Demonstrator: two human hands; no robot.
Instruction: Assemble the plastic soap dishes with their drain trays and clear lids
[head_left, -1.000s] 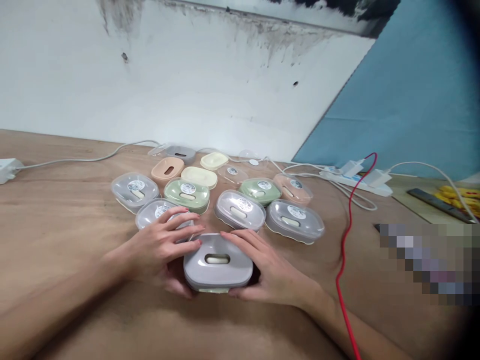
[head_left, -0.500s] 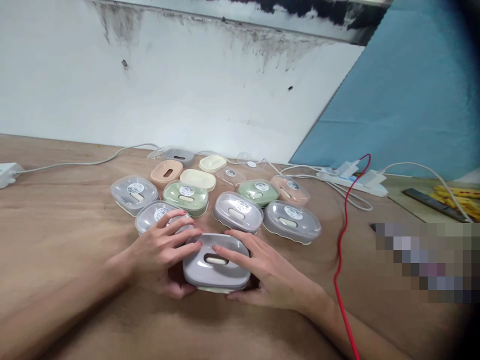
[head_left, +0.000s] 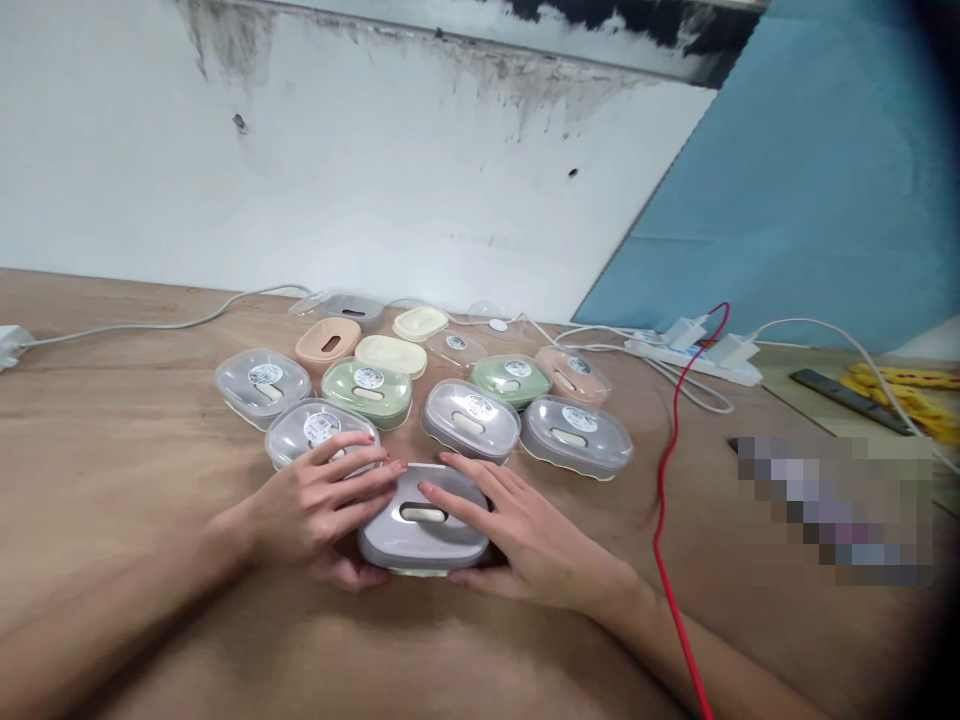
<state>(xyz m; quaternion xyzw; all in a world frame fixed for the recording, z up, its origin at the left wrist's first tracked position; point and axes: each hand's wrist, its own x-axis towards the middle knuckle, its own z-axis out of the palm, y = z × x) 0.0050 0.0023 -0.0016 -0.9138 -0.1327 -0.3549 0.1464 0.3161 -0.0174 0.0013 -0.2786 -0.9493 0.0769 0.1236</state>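
Between my hands sits a grey oval soap box (head_left: 424,547) with a slot in its top. A cream piece shows in the slot and a pale edge underneath. My left hand (head_left: 319,515) grips its left side, fingers over the upper rim and thumb low at the front. On the other side my right hand (head_left: 536,540) holds the box, fingers across the top and thumb at the lower front edge. Just behind my left fingers stands a grey soap box with a clear lid (head_left: 289,435), partly covered by them.
Several lidded soap boxes, including a green one (head_left: 367,392) and a grey one (head_left: 577,440), stand behind. Farther back lie an orange tray (head_left: 328,341), cream bases (head_left: 390,355) and clear lids. A red cable (head_left: 661,500) and a power strip (head_left: 697,358) are at right.
The camera view has shifted slightly, so everything appears a little farther left and higher. Both hands keep their hold on the grey soap box, with hardly any finger movement.
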